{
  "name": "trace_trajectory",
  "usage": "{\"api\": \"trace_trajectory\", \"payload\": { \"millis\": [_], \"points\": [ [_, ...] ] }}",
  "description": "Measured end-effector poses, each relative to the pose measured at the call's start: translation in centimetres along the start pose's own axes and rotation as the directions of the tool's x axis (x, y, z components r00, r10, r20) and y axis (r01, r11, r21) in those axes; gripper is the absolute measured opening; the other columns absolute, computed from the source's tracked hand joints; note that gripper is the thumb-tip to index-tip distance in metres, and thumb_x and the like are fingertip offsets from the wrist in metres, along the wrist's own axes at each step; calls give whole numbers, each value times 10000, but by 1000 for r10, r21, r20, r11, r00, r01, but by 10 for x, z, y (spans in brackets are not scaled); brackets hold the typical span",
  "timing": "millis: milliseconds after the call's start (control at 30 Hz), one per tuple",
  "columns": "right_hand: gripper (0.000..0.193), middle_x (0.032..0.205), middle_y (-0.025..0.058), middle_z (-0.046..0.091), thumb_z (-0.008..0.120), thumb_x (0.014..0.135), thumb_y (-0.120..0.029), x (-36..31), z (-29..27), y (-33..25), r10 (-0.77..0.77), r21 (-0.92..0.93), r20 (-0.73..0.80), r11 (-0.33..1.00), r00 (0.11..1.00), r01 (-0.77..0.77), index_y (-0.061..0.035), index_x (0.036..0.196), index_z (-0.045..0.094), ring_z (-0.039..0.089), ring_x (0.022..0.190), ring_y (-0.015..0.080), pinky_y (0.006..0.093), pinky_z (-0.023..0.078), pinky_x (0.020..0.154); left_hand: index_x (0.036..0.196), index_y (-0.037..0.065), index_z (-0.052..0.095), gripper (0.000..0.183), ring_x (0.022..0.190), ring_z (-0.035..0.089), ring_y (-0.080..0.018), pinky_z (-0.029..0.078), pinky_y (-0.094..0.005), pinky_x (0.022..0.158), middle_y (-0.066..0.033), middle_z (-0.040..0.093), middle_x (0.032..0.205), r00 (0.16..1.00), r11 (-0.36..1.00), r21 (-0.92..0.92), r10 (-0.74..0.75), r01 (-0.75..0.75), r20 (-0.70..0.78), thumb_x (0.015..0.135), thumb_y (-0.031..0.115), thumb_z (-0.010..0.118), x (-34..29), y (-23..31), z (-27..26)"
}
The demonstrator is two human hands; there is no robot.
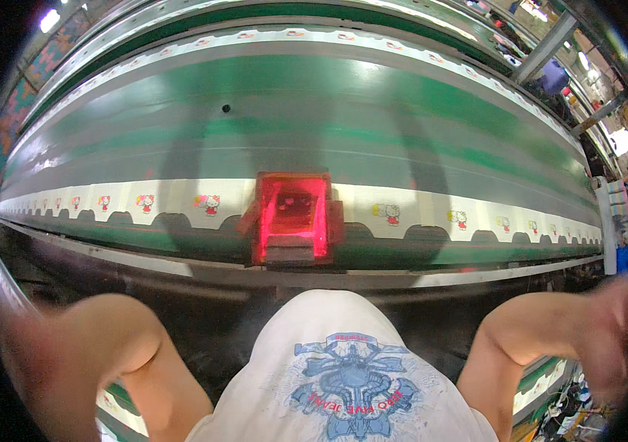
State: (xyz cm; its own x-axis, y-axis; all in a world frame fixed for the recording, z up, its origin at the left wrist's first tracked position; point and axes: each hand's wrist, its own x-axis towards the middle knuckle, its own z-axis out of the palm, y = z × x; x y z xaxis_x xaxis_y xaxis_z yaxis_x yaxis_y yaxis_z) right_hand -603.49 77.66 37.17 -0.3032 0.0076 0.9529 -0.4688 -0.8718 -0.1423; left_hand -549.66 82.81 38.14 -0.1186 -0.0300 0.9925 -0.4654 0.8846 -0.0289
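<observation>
A small screen-printing frame (328, 221) with red sides and pink-red ink inside lies on the long green table (284, 132), over a row of white cut fabric pieces (432, 206). Pieces on both sides of it carry little cartoon figures in red and yellow; those right of it look paler. Neither hand touches the frame. My left hand (23, 331) is out at the left rim, smeared by motion, its fingers unreadable. Far to the right, my right hand (627, 317) is blurred as well, close to the picture's edge. Whether either holds anything cannot be told.
A ledge (417, 280) runs along the table's near side. Another strip of printed pieces (343, 37) lies along its far side, with more tables beyond. A small black spot (226, 108) marks the surface. At the right end are a blue container (627, 258) and hanging cloth.
</observation>
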Motion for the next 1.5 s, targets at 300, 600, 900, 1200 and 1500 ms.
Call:
{"api": "trace_trajectory", "payload": {
  "millis": [300,600,900,1200,1500],
  "points": [
    [396,1336,142,800,841,974,-23,-321,122,-21,314,-202,926,882,210,-427,-49,1368,814,761,1294,343,502,605,1108,1571,66,730,673,1544,651,-412,553,-525,1272,-222,643,1713,330,503,468,-853,727,404,926,56,919,-331,-121,81],
    [477,1403,121,750,892,896,-139,-401,135,-70,245,-256,967,914,-77,-315,-78,1361,810,703,1349,362,503,565,1170,1631,37,670,771,1484,703,-347,634,-458,1153,-220,606,1747,226,375,258,-856,890,464,906,85,927,-415,-132,90],
    [401,1391,133,782,746,946,-93,-410,134,-82,272,-253,960,945,70,-208,-55,1341,810,729,1332,347,499,576,1140,1643,11,651,790,1492,697,-321,606,-431,1217,-242,569,1779,84,78,-33,-892,996,445,885,-9,871,-430,-134,91],
    [424,1322,115,816,773,898,-56,-383,94,-53,426,-396,868,904,257,-160,-62,1320,820,772,1244,333,493,587,1075,1505,-29,731,645,1551,655,-308,577,-445,1245,-255,501,1833,223,186,-127,-867,974,445,881,-93,877,-423,-109,161],
    [413,1280,140,812,739,860,49,-343,-31,21,458,-437,803,888,382,-146,-39,1251,837,775,1239,368,523,598,1101,1444,-19,769,587,1554,655,-311,574,-452,1256,-252,442,1870,73,-82,-316,-892,945,447,878,-107,896,-411,-44,317]
  ]
}}
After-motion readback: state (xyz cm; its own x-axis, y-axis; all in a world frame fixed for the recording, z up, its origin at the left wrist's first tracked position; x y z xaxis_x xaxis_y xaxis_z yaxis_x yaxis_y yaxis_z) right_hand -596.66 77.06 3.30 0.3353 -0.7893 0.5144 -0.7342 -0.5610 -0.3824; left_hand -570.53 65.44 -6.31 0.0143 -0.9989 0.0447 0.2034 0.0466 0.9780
